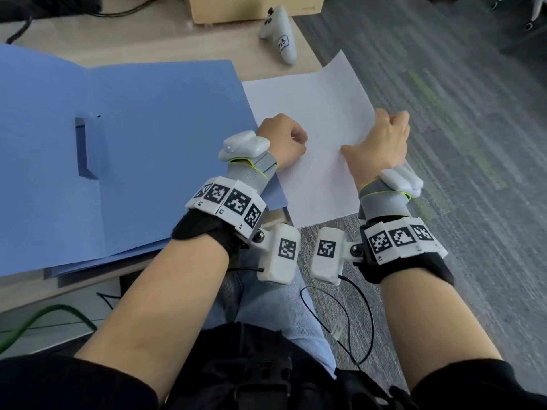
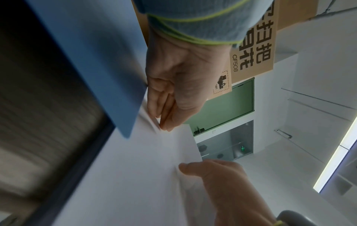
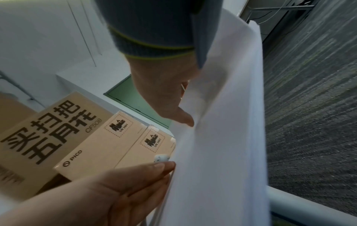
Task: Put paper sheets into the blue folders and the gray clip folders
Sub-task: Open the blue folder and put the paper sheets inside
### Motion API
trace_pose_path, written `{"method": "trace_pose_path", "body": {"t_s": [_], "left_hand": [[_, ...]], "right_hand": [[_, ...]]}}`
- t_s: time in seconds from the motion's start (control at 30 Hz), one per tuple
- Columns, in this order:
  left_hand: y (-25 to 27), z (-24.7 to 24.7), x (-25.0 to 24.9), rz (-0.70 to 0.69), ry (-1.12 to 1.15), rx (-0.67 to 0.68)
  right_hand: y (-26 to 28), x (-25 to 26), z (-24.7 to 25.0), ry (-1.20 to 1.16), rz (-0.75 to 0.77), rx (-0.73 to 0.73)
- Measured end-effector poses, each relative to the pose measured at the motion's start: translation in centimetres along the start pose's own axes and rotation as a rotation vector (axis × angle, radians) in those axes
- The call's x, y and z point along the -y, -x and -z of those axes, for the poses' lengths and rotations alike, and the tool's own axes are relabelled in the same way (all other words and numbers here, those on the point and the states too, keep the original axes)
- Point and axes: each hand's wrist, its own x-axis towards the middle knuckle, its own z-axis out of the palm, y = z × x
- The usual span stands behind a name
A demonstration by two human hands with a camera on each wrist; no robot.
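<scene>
Folder [image 1: 133,143] lying open on the desk [image 1: 177,45], paper [image 1: 319,119] just right of it, overhanging the desk edge, left hand [image 1: 281,140] pinching the paper's left side, right hand [image 1: 381,140] curled round its right edge, controller [image 1: 279,31] beyond.

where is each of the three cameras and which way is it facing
Head: on the head, looking down at the open blue folder and paper sheets; both forearms and hands show.
Left wrist: looks along the left hand pinching the sheets; right hand below.
Right wrist: looks along the right hand behind the sheets.
Both wrist views share the cardboard boxes.
</scene>
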Motion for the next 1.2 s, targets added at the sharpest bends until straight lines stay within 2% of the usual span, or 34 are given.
{"method": "trace_pose_path", "body": {"t_s": [0.1, 0.2, 0.27, 0.37, 0.53, 1.2], "left_hand": [[-0.1, 0.0, 0.0, 0.017, 0.054, 0.003], [0.0, 0.0, -0.3, 0.048, 0.327, 0.087], [0.3, 0.0, -0.6, 0.042, 0.484, 0.139], [0.5, -0.1, -0.8, 0.045, 0.554, 0.149], [0.5, -0.3, -0.4, 0.037, 0.611, 0.153], [0.6, -0.8, -0.7, 0.060, 0.717, 0.057]], "right_hand": [[0.2, 0.6, 0.4, -0.092, 0.080, 0.010], [0.6, 1.6, 0.8, -0.186, 0.171, 0.062], [0.9, 2.0, 1.0, -0.249, 0.187, 0.117], [1.3, 2.3, 1.3, -0.326, 0.182, 0.177], [2.2, 2.6, 2.0, -0.452, 0.182, 0.183], [2.2, 2.4, 2.5, -0.523, 0.154, 0.191]]}}
